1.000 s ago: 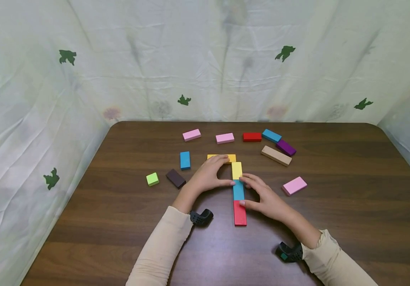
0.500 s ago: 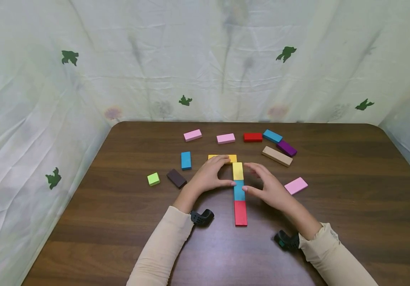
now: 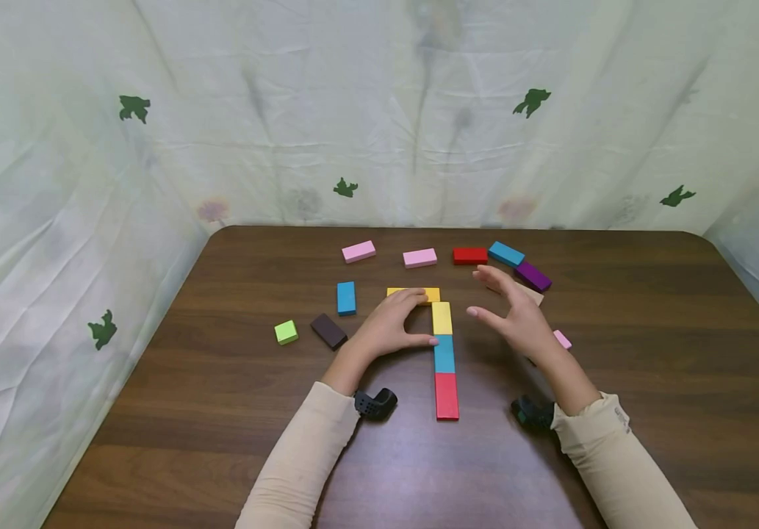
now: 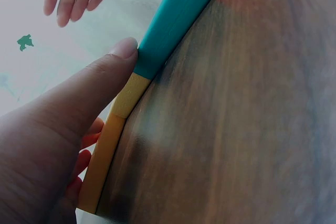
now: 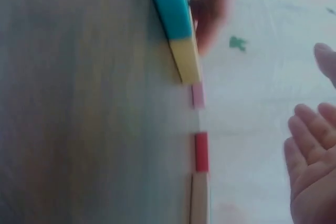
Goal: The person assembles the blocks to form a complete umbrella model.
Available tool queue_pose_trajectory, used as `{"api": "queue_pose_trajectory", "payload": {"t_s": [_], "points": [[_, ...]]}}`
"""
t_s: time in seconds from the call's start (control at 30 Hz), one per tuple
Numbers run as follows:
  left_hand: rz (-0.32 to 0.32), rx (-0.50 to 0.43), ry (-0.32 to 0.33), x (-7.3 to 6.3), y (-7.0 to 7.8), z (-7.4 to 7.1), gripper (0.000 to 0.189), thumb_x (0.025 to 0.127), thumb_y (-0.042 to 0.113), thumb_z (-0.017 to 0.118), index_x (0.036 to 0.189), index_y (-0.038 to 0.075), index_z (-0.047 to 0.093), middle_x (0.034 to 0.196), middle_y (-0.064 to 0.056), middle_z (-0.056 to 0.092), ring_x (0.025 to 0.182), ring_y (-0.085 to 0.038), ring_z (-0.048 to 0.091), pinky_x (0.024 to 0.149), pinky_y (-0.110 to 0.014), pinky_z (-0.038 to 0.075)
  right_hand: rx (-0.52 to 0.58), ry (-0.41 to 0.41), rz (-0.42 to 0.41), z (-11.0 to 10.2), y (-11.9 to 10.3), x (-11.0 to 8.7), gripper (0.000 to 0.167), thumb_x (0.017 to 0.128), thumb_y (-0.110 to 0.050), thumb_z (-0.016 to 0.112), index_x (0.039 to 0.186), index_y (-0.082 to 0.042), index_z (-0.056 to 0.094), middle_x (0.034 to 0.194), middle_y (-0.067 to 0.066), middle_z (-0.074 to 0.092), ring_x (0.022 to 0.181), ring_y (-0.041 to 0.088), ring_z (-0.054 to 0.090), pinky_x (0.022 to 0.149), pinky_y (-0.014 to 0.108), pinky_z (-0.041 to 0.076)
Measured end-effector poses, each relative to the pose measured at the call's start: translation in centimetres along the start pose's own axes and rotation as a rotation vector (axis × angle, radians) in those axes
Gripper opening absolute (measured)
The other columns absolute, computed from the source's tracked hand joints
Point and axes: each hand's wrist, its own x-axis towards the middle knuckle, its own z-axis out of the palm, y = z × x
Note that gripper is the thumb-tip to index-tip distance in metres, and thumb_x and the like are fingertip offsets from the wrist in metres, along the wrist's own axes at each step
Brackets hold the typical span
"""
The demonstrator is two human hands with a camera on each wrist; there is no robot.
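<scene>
A row of flat blocks runs toward the person in the head view: yellow block (image 3: 441, 318), blue block (image 3: 444, 354), red block (image 3: 447, 397). Across its far end, reaching left, lies an orange block (image 3: 433, 294). My left hand (image 3: 389, 323) spreads in a C shape, its fingers resting on the orange block and its thumb tip touching the blue block's left side. In the left wrist view, those fingers pass behind the orange block, partly hidden. My right hand (image 3: 518, 316) is raised to the right of the row, thumb and fingers apart, holding nothing. It partly covers a tan block (image 3: 533, 294).
Along the back lie two pink blocks (image 3: 358, 252), a red block (image 3: 470, 256), a blue block (image 3: 506, 253) and a purple block (image 3: 533, 276). On the left are a blue block (image 3: 346, 298), a dark brown block (image 3: 329, 331) and a green block (image 3: 286, 332). Another pink block (image 3: 562, 339) is mostly behind the right wrist.
My right hand has let go of the row's right side and moved away, up and to the right, over the tan block. The left hand stays where it was.
</scene>
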Motion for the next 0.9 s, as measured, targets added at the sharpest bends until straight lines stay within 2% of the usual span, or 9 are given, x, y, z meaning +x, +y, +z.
{"api": "queue_pose_trajectory", "payload": {"t_s": [0.17,0.3,0.4,0.57,0.63,0.9], "points": [[0.007,0.011,-0.004,0.0,0.0,0.1,0.078,0.071,0.058,0.065,0.130,0.011,0.046,0.136,-0.003,0.039,0.126,-0.019,0.030,0.104,-0.035,0.021,-0.015,0.090,-0.007,-1.0,1.1,0.2,0.067,0.076,-0.018,0.072,0.134,-0.012,0.039,0.129,0.006,0.047,0.120,0.025,0.041,0.095,0.048,0.034],[0.013,0.010,-0.003,0.0,0.0,0.1,0.079,0.071,0.058,0.065,0.131,0.010,0.045,0.136,-0.003,0.038,0.126,-0.020,0.030,0.104,-0.035,0.021,-0.071,0.171,-0.050,-1.9,2.4,0.2,0.065,0.074,-0.009,0.074,0.131,-0.007,0.042,0.125,0.010,0.050,0.117,0.026,0.043,0.094,0.046,0.034],[0.016,0.011,-0.001,0.0,-0.1,0.1,0.079,0.071,0.058,0.065,0.131,0.010,0.045,0.136,-0.003,0.038,0.126,-0.020,0.030,0.104,-0.035,0.021,-0.069,0.208,-0.044,-2.4,3.3,0.1,0.065,0.074,-0.007,0.073,0.131,-0.006,0.042,0.125,0.012,0.050,0.116,0.028,0.044,0.095,0.043,0.034],[0.010,0.011,-0.003,-0.1,0.0,0.0,0.079,0.071,0.058,0.065,0.131,0.010,0.045,0.136,-0.003,0.038,0.126,-0.020,0.030,0.104,-0.035,0.020,-0.085,0.215,-0.006,-3.0,4.3,-0.1,0.064,0.076,-0.012,0.072,0.131,-0.003,0.041,0.127,0.013,0.049,0.118,0.028,0.043,0.098,0.032,0.032],[0.004,0.011,-0.006,-0.1,0.0,-0.1,0.080,0.071,0.058,0.065,0.131,0.010,0.044,0.136,-0.003,0.038,0.126,-0.020,0.030,0.104,-0.034,0.020,-0.091,0.211,0.009,-3.1,4.7,-0.3,0.063,0.076,-0.012,0.072,0.130,-0.001,0.041,0.127,0.013,0.049,0.118,0.028,0.042,0.098,0.031,0.032],[0.000,0.015,-0.006,-0.1,0.0,0.0,0.079,0.071,0.057,0.066,0.131,0.010,0.044,0.135,-0.003,0.040,0.126,-0.019,0.031,0.104,-0.033,0.020,-0.097,0.180,0.118,-3.4,6.1,-0.7,0.060,0.078,-0.016,0.071,0.128,0.002,0.042,0.127,0.020,0.046,0.118,0.035,0.041,0.097,0.046,0.030]]}}
